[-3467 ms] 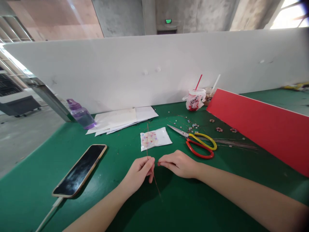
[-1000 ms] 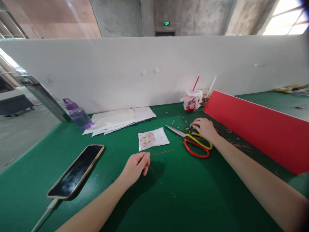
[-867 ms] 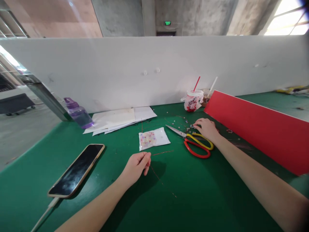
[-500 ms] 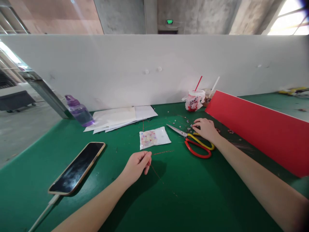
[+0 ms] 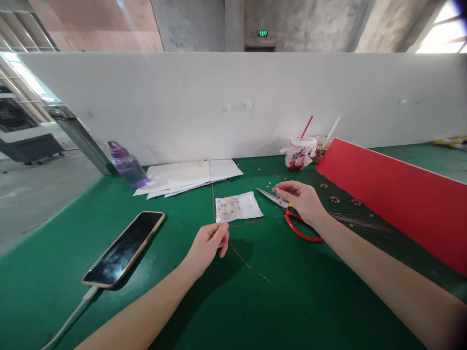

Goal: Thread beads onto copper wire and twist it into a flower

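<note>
My left hand is closed in a pinch on thin copper wire; strands stick out upward, to the right and down to the right. Just beyond it lies a small clear packet of colourful beads. Thumb and forefinger of my right hand pinch a small pale bead, raised over the scissors. The scissors have red and yellow handles, partly hidden under that hand. Several flower-shaped bead pieces lie to the right of my right hand.
A phone on a cable lies at left. Behind it are a purple water bottle and white papers. A wrapped cup stands by the white partition. Loose wires lie before a red board at right.
My right hand has lifted from the loose beads and moved left and nearer, now with a pale bead in its fingertips. My left hand still pinches the wire. The view has turned slightly left.
</note>
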`<control>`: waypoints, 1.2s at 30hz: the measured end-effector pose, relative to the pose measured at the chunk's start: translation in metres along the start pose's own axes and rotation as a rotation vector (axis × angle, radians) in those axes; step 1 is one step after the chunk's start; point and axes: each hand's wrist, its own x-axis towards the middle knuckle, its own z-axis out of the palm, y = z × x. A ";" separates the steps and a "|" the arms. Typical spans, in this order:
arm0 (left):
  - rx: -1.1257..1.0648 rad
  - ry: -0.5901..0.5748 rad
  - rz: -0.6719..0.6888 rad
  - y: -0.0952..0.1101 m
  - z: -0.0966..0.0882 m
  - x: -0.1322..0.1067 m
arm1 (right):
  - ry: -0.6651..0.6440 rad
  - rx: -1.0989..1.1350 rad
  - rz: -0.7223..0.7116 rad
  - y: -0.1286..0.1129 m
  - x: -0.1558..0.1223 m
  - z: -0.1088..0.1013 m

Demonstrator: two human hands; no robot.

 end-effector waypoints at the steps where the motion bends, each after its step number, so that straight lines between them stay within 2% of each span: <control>1: -0.004 0.002 0.001 0.000 0.000 0.000 | -0.011 0.066 0.019 -0.001 -0.004 0.008; 6: -0.024 0.000 -0.008 0.000 -0.001 0.000 | -0.091 0.354 0.136 0.000 -0.019 0.030; 9: -0.048 -0.007 -0.010 0.000 -0.002 0.000 | -0.114 0.442 0.213 0.001 -0.022 0.031; 19: -0.122 0.018 0.008 0.001 -0.002 0.000 | -0.179 0.689 0.326 0.003 -0.022 0.033; 36: -0.509 0.041 0.021 0.004 -0.008 0.003 | -0.284 0.683 0.313 0.014 -0.030 0.036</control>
